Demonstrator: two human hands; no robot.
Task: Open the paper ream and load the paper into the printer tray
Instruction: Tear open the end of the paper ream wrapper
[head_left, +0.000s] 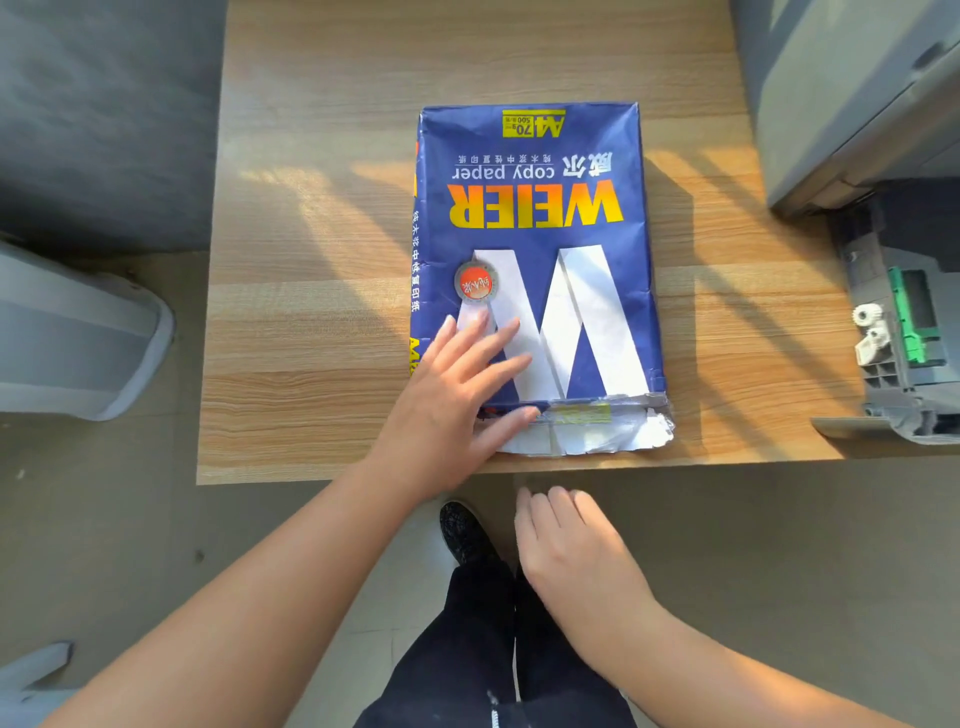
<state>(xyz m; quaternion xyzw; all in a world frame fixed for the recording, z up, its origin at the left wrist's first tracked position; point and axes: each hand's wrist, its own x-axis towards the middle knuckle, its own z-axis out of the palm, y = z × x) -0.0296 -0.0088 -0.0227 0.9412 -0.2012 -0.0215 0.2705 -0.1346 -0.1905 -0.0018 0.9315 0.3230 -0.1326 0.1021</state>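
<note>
Paper ream (535, 270) flat on the wooden table (311, 338), left hand (457, 395) spread on its near corner.

Right hand (566, 540) hovers at 6 o'clock off the table edge, fingers loosely curled, holding nothing. The ream's near end is torn. Printer (857, 93) at 2 o'clock, its open tray (904, 332) at 3 o'clock, nothing between.

My left hand (457, 395) covers the near left corner of the blue-wrapped paper ream (535, 270), so I cannot see the wrapper there. The frame's right edge cuts off the grey plastic printer (862, 93) and its pulled-out grey tray (904, 332).
</note>
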